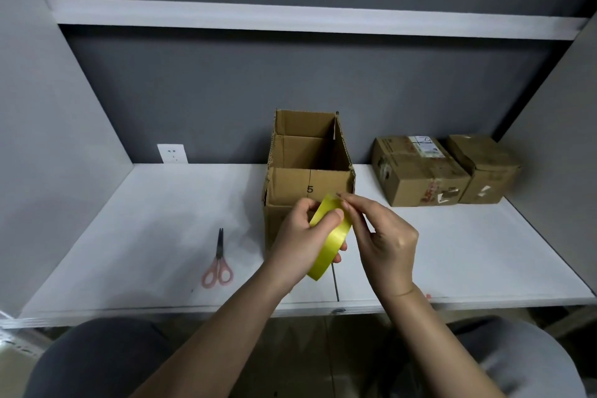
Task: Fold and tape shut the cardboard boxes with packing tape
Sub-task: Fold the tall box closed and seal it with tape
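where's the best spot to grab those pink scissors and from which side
Take the scissors by the pink handle loops, coming from the near edge of the white table. They lie flat and closed, loops toward the person and the dark blades pointing away toward the wall. The left hand holds the yellow tape roll and the right hand picks at it, so one must let go first.

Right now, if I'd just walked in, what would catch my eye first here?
The bright yellow tape roll, gripped in the left hand at the middle while the right hand picks at its top edge. Just behind it stands an open cardboard box marked 5, flaps up. Pink-handled scissors lie on the white tabletop to the left.
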The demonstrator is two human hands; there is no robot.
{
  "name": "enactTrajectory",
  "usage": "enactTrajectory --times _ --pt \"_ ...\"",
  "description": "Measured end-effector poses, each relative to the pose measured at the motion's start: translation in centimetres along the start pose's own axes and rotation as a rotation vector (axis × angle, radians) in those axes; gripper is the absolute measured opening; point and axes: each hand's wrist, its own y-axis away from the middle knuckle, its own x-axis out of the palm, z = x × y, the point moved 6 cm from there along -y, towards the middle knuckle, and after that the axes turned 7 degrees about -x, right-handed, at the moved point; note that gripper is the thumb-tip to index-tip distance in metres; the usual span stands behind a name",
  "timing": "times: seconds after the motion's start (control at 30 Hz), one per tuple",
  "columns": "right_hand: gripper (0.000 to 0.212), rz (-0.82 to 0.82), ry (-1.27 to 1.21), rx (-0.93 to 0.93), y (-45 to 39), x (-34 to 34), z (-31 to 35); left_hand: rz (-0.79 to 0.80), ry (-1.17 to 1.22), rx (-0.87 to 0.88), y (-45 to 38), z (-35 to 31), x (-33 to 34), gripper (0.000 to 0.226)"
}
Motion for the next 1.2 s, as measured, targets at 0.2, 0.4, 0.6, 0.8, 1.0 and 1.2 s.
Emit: enactTrajectory --times 0.2,0.4,0.6,0.8,1.0,1.2 --pt "0.014 -0.007 -0.081 0.037 -0.7 -0.5 1.5 -0.119 -0.221 0.039 -0.3 -0.5 -1.6 0.04" --pt "0.005 0.113 -0.708 0.697 -3.2 1.5 -2.2 0.029 -0.036 -0.019 -0.2 -0.9 -1.3 0.024" --pt "0.008 0.19 -0.802 0.709 -4.0 1.7 -2.5 0.094 -0.023 -0.018 -0.1 -1.8 -1.3 0.021" --pt "0.009 0.157 -0.839 0.747 -3.9 1.6 -3.0 0.185 -0.078 0.019 0.4 -1.9 -1.5 0.013" --pt "0.008 0.166 -0.852 0.873 -2.8 2.0 -3.9 0.156 -0.124 0.066 0.7 -1.5 -1.5 0.017" --pt "0.028 0.254 -0.454 0.623 -2.3 2.3 -3.4 0.17 -0.117 0.054 1.1 -0.5 -0.9 0.023"
